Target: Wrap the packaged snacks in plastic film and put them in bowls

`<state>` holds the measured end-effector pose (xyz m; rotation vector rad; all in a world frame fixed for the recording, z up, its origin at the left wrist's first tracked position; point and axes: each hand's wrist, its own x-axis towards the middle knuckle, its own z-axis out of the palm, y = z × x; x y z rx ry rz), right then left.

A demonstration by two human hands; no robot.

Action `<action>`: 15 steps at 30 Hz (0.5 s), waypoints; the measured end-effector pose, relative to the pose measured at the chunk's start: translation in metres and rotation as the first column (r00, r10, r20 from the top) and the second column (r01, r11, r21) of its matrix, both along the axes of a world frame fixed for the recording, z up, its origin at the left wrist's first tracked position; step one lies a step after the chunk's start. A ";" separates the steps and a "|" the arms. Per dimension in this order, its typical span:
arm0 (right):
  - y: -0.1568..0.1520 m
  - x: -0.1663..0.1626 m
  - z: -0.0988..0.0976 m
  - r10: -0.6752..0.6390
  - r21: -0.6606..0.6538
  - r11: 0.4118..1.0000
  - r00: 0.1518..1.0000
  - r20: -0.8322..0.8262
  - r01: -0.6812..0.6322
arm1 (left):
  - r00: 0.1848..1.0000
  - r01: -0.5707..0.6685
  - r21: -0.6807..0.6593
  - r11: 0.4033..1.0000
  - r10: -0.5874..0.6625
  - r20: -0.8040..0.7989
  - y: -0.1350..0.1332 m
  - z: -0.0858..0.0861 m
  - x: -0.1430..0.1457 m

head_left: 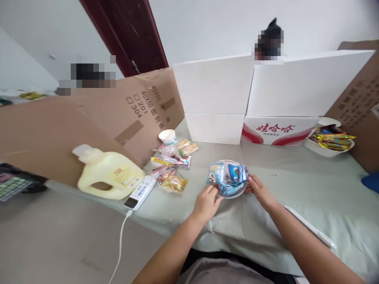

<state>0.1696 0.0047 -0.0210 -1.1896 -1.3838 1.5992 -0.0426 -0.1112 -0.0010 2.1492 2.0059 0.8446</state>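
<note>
Gripping the bowl [237, 195] from two sides, both hands are closing narrowly on its rim: the left hand [206, 202] is curling at the near-left edge, beside the blue packets [231, 189] filling it, and the right hand [260, 192] is pressing in at the right. Just below, the green cloth [263, 167] is folding over the near edge, so the bowl is sitting close to that brink. Rightward, a long white stick [309, 227] is lying beside the right forearm. Leftward, a strip of cloth is separating the bowl from snack packets [173, 183], and a paper cup [167, 137] is standing behind them. Farther left, a power bank [140, 193] is trailing its cable [120, 246] over the edge, next to a yellow jug [109, 173] leaning by the cardboard [124, 118]. Behind, white boxes [213, 92] are walling off the back, while a white dish [327, 150] is holding yellow packets [334, 140] at the right-hand corner.
</note>
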 end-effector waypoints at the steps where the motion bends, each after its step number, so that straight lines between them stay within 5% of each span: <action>1: -0.005 -0.001 0.002 0.006 0.001 1.000 1.000 -0.007 -0.006 | 0.999 0.018 0.065 0.998 -0.021 0.041 -0.003 0.005 -0.004; 4: -0.012 0.000 0.008 0.066 0.020 0.998 0.998 0.004 -0.066 | 0.988 -0.057 0.282 0.958 0.013 0.156 0.002 0.026 -0.026; 6: -0.013 0.001 0.010 0.110 0.033 0.993 0.994 0.029 -0.110 | 0.975 -0.152 0.308 0.939 0.092 0.201 0.019 0.038 -0.043; 9: -0.012 -0.001 0.009 0.150 0.047 0.987 0.987 0.063 -0.153 | 0.958 -0.166 0.071 0.984 0.144 0.247 0.058 0.050 -0.057; 12: -0.011 -0.003 0.006 0.165 0.057 0.984 0.982 0.090 -0.171 | 0.968 0.024 -0.211 0.977 0.030 0.247 0.084 0.056 -0.046; 15: -0.013 -0.004 0.006 0.134 0.106 0.983 0.982 0.135 -0.149 | 0.988 0.120 -0.280 0.952 -0.086 0.130 0.084 0.065 -0.016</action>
